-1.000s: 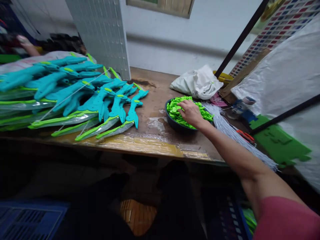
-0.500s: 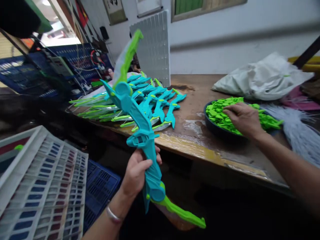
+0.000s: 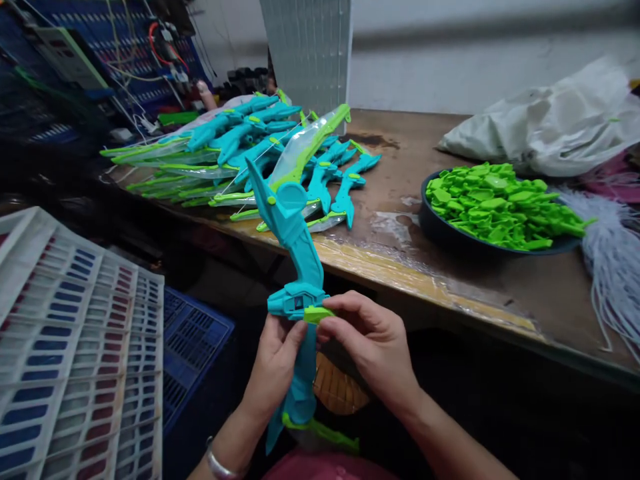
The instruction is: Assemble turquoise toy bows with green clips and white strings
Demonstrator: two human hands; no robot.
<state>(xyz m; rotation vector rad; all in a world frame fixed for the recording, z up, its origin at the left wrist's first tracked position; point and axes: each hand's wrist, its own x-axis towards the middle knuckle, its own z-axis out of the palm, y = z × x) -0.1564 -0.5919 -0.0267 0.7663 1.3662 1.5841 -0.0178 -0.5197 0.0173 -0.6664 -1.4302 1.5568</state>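
We hold the teal toy bow [image 3: 295, 267] in front of the counter [image 3: 490, 297], below its near edge and close to our body. Our left hand [image 3: 274, 363] is wrapped around the bow's grip, just under the boxy rest at its middle. Our right hand [image 3: 373, 340] pinches a small green piece [image 3: 317, 313] between thumb and fingertips and presses it against the right side of that rest.

The bow's long axis runs nearly upright, leaning a little to the right at the top. Its upper limb, lime green and sleeved in clear plastic, points up and away to the far right, over the near edge of the counter. Its lower green limb points down and to the right, near our lap.

On the counter, far left, lies a pile of finished bows [image 3: 240, 157], fanned out with their teal grips toward the right. To the right sits a dark bowl [image 3: 440, 230] heaped with green pieces [image 3: 495, 203], with a white bag [image 3: 550, 127] behind it and a bundle of pale strings [image 3: 613, 253] just beside it. A white gridded tray [image 3: 70, 347] stands low on our left.
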